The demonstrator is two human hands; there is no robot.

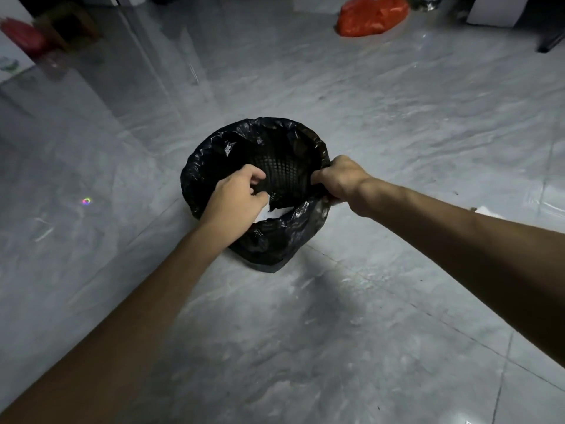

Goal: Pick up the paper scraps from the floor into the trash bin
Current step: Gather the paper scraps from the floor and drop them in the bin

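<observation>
Your left hand point(235, 198) covers most of the paper scrap point(270, 214) over the near rim of the trash bin point(195, 175), so you see only 1 white corner and cannot tell its full shape or how the fingers hold it. Your right hand point(337, 177) hides the stretch of black liner point(275, 237) it clamps at the bin's right rim. The bin's depths are too dark to read. At the floor's far edge, the orange bag point(371, 15) is cut off by the frame top. Near the right frame edge, a small white thing point(489, 212) peeks from behind your right forearm, unidentifiable.
</observation>
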